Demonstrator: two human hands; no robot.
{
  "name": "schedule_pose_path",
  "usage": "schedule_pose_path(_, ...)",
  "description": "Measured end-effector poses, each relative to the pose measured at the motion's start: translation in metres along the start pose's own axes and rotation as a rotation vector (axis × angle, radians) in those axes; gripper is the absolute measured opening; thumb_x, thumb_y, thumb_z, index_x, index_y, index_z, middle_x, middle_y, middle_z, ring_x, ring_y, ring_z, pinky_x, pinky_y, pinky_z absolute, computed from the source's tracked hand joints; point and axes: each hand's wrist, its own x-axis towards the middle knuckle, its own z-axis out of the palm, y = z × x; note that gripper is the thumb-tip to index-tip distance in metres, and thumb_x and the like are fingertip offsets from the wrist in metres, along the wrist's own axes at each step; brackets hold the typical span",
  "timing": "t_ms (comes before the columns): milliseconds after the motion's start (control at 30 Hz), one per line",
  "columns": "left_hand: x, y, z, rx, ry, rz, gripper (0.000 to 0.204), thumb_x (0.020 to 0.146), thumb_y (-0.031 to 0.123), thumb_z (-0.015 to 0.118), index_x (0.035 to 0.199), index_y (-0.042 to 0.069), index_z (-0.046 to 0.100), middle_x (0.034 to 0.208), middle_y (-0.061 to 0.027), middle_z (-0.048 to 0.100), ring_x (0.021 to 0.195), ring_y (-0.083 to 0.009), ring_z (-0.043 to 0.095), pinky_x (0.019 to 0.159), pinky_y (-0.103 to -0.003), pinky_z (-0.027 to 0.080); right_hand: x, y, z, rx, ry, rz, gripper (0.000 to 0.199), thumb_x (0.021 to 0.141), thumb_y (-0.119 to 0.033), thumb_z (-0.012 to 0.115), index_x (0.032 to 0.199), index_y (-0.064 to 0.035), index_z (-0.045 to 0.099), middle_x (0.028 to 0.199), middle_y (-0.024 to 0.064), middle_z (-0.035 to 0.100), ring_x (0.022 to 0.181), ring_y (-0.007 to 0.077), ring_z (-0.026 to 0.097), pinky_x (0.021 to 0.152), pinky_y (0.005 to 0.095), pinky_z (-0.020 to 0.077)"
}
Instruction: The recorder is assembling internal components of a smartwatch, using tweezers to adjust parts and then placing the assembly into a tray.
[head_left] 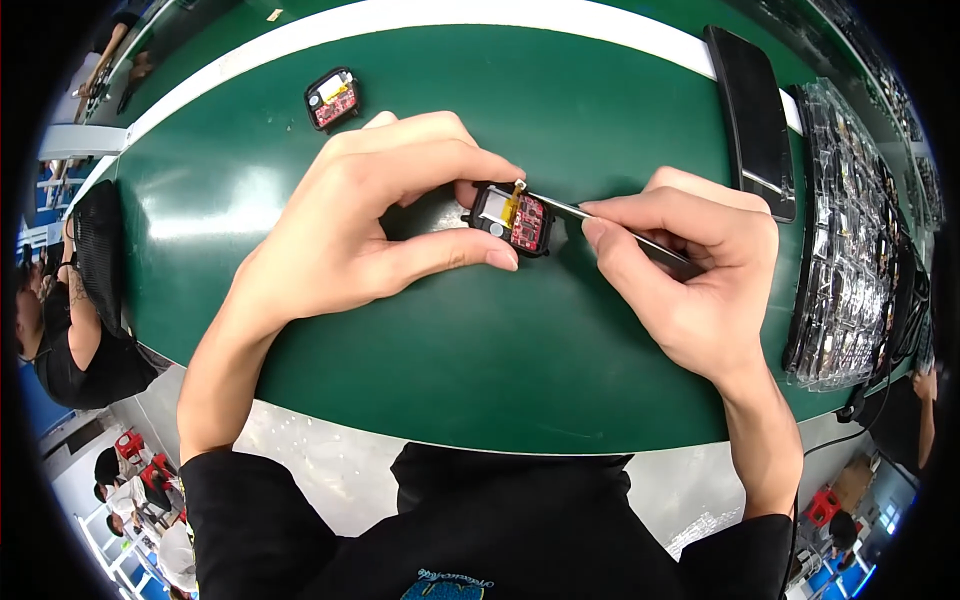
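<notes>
Between the thumb and fingers of my left hand (375, 205) is an opened smartwatch case (512, 218), black-framed, with a red circuit board, a silvery battery and yellow tape inside. My right hand (690, 255) grips metal tweezers (642, 240) like a pen. Their tip reaches the top edge of the case, by a small whitish connector at the end of the yellow strip. Whether the tips pinch that connector I cannot tell. Farther off to the left, a second opened smartwatch case (334, 99) of the same kind lies on the green table.
The green table (480, 370) has a white far edge. At the right stand a black flat tray or panel (752, 120) and a stack of clear plastic trays (845, 240), with a black cable beside them. A black mesh chair back (97, 255) and other people are at the left.
</notes>
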Motion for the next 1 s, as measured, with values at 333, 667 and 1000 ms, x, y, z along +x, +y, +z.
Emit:
schedule_pose_path(333,0.0,0.001,0.002,-0.003,-0.013,-0.068,0.058,0.069,0.021,0.099,0.122,0.004,0.082,0.091,-0.0026,0.068,0.072,-0.0157,0.046,0.067,-0.032,0.038,0.0,0.001,0.001,-0.022,-0.057,-0.039,0.01,0.084,0.007,0.08,0.093,0.0049,0.083,0.067,0.0024,0.064,0.056,0.0045,0.052,0.051,0.0239,0.0335)
schedule_pose_path(667,0.004,0.005,0.003,-0.098,0.034,-0.151,0.06,0.067,0.018,0.1,0.121,0.002,0.081,0.087,-0.0023,0.066,0.072,-0.0138,0.046,0.068,-0.03,0.038,-0.001,0.004,-0.001,-0.035,0.0,-0.083,0.014,0.082,0.007,0.082,0.096,0.0044,0.083,0.066,0.0014,0.063,0.053,0.0032,0.05,0.049,0.0231,0.031)
schedule_pose_path(1000,0.003,0.005,0.0,-0.04,0.0,-0.103,0.055,0.069,0.011,0.098,0.12,0.001,0.08,0.088,-0.0033,0.069,0.07,-0.0125,0.045,0.067,-0.03,0.04,-0.003,0.003,0.004,-0.172,0.038,-0.217,0.023,0.078,0.008,0.085,0.1,0.0018,0.085,0.067,-0.0011,0.059,0.051,0.003,0.043,0.048,0.024,0.0279)
